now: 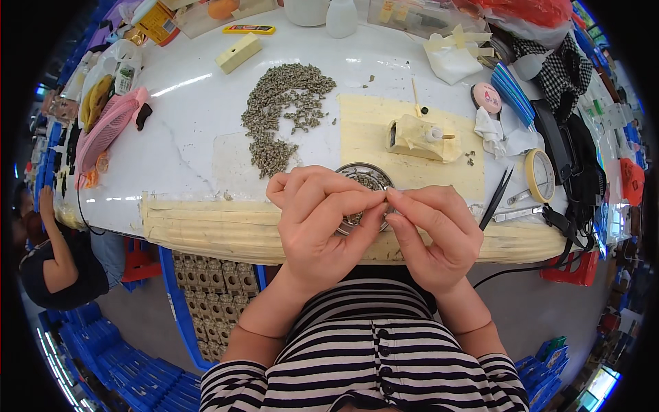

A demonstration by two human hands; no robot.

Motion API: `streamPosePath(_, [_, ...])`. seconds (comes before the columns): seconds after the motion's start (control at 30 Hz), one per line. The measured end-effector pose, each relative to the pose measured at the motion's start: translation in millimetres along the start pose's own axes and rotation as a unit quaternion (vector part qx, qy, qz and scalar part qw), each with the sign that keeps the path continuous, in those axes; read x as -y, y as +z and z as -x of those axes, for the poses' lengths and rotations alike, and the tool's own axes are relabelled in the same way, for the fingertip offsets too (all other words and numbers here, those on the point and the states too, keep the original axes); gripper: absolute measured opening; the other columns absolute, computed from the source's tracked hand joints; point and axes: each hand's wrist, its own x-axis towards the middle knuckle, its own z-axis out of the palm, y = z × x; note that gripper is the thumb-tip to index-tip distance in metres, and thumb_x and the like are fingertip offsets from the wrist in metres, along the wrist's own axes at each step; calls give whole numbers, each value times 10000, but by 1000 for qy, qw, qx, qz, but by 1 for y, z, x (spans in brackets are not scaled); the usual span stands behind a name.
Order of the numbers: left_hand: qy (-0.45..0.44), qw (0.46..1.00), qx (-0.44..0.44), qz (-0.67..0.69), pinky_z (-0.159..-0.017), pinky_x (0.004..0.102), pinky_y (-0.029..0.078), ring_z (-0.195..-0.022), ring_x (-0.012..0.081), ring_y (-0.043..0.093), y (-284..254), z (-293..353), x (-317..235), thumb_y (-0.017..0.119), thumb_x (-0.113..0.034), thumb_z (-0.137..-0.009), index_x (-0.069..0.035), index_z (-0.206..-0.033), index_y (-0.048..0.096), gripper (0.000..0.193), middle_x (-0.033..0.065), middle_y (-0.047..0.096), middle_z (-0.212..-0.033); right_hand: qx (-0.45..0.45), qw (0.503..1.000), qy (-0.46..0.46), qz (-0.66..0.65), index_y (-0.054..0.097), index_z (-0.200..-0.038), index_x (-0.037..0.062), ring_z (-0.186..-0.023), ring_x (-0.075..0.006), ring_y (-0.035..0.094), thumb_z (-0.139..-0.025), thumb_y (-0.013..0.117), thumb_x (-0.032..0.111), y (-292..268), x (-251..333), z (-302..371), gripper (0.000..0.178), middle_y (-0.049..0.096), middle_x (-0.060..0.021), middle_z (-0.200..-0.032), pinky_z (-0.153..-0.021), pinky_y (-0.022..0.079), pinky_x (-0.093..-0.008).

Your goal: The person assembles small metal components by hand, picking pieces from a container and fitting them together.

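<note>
Above a round metal dish [361, 169], my left hand [319, 220] and my right hand [439, 230] meet fingertip to fingertip. Both are closed in a pinch, thumb against forefinger. Whatever sits between the fingertips is too small and covered to name. Small metal parts [371, 180] lie in the dish, partly hidden by my hands. Past the dish, a large heap of similar small grey metal parts [264, 110] spreads over the white table [185, 130]. To its right, a block wrapped in cream tape [419, 137] stands on a yellowish sheet [364, 117].
Black tweezers [498, 199] and a tape roll [539, 176] lie right of my hands. A pink fan [113, 134] stands at the left. Padding [206, 223] covers the table's front edge. Below it, a blue crate [180, 309] holds metal pieces. Another person [62, 264] sits at far left.
</note>
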Motion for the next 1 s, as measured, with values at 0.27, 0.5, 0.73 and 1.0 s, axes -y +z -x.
streamPosePath(0.27, [38, 999, 10, 14, -816, 339, 299, -849, 157, 580, -2, -2, -3, 852, -91, -666, -155, -905, 760, 265, -59, 676, -884, 72, 925, 256, -271, 713, -954, -29, -779, -133, 641, -926, 680, 36, -4, -1, 4, 78, 697, -86, -879, -714, 511, -251])
streamPosePath(0.5, [20, 999, 23, 32, -826, 343, 301, -864, 165, 576, -3, -2, -1, 847, -99, -679, -158, -917, 765, 258, -57, 679, -892, 105, 868, 322, -364, 685, -985, -47, -801, -68, 598, -1002, 593, 49, -8, -5, 2, 134, 653, -26, -870, -718, 496, -223])
streamPosePath(0.73, [19, 1000, 7, -1, -839, 346, 292, -865, 164, 569, -2, 0, -3, 852, -90, -678, -164, -926, 770, 272, -56, 675, -886, 33, 904, 282, -319, 699, -955, -31, -808, -95, 623, -931, 687, 26, -6, -3, 4, 63, 679, -49, -881, -730, 503, -235])
streamPosePath(1.0, [3, 1000, -1, 14, -826, 338, 295, -850, 159, 570, -1, 0, -1, 857, -79, -673, -164, -923, 768, 279, -54, 676, -885, 25, 997, 43, -66, 768, -988, 15, -795, -205, 669, -838, 750, 5, -9, 2, -3, 151, 709, -118, -909, -692, 528, -285])
